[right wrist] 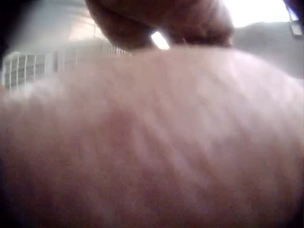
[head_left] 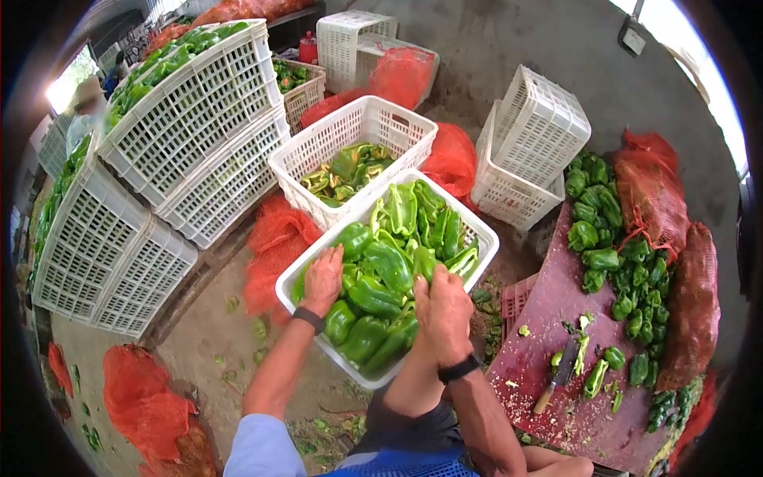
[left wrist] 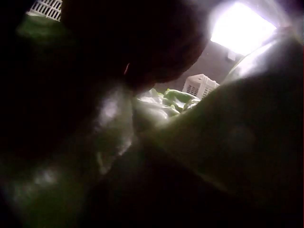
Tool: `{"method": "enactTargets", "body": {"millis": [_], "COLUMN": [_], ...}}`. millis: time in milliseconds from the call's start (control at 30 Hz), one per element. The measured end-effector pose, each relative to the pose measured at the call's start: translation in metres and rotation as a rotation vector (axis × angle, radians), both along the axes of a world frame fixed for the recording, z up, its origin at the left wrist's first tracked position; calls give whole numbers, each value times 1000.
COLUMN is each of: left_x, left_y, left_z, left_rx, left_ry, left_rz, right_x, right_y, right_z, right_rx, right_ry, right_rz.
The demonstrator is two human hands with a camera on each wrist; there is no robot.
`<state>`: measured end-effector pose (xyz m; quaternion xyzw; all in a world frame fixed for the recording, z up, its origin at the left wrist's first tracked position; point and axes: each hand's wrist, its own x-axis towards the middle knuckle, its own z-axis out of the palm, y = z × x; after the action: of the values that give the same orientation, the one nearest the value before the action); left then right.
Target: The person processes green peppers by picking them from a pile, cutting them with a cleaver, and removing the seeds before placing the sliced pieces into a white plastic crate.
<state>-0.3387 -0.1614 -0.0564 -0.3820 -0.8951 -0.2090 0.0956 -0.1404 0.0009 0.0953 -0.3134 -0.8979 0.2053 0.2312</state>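
A white basin (head_left: 288, 296) heaped with cut and whole green bell peppers (head_left: 388, 262) is in front of me in the head view. My left hand (head_left: 323, 281) rests on the peppers at the basin's left side, its fingers reaching forward over them. At the right side my right hand (head_left: 445, 314) pinches a green bell pepper (head_left: 424, 262) between thumb and fingers. The left wrist view is mostly dark, with a glossy pepper (left wrist: 247, 128) close to the lens. Bare skin (right wrist: 156, 142) fills most of the right wrist view, hiding what that hand holds.
A white crate (head_left: 294, 171) with pepper pieces stands just beyond the basin. Stacked crates (head_left: 199, 119) of peppers are at left, other crates (head_left: 524, 151) at back right. On the right, a red board (head_left: 548, 397) bears a knife (head_left: 560, 374), peppers and mesh sacks (head_left: 652, 191).
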Motion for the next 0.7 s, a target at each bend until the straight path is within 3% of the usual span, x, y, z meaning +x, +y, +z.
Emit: {"method": "enactTargets", "body": {"millis": [100, 200, 267, 333, 400, 500, 567, 600, 667, 700], "left_x": [0, 0, -1, -3, -6, 6, 20, 38, 88, 109], "left_y": [1, 0, -1, -2, -3, -6, 3, 5, 13, 18], "left_z": [-4, 2, -1, -2, -3, 16, 29, 43, 52, 45], "left_rx": [66, 89, 119, 154, 133, 74, 225, 241, 328, 194], "left_ry": [-30, -75, -96, -84, -43, -116, 31, 17, -379, -388], "left_rz": [9, 8, -14, -23, -35, -30, 30, -79, -351, -457], "right_x": [-12, -5, 4, 21, 23, 36, 47, 56, 78, 90], "right_y": [4, 7, -15, -33, -42, -48, -44, -42, -33, -25], "right_z": [-11, -46, -69, -129, -128, -85, -33, -6, 58, 79], "right_rx": [-7, 29, -7, 241, 308, 299, 96, 21, 47, 73], "right_ry": [-176, -300, -476, -592, -605, -594, -391, -351, -219, -81], "right_rz": [-4, 184, 196, 441, 383, 326, 399, 428, 446, 470]}}
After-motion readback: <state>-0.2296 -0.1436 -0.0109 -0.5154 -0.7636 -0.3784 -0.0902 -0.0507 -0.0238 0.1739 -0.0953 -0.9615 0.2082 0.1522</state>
